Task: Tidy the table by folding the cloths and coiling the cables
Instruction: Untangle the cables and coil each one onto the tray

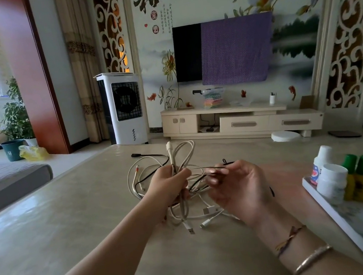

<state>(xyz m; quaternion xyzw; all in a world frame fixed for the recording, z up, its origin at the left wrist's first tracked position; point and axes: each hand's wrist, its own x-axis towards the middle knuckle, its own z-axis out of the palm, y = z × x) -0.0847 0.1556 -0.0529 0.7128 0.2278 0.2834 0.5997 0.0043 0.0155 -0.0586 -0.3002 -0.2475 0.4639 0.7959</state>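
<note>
White and black cables (180, 160): a loose tangle of thin leads, mostly white with a few black strands, lifted just above the beige table (69, 211); several white plug ends dangle onto the tabletop.
Left hand (169, 184): fingers curled round the gathered middle of the bundle, loops fanning up above the fist.
Right hand (236, 185): thumb and fingertips pinching a thin black strand pulled sideways from the bundle.
Tray (320, 201): at the right table edge, carrying white and green-capped bottles (331, 176).
</note>
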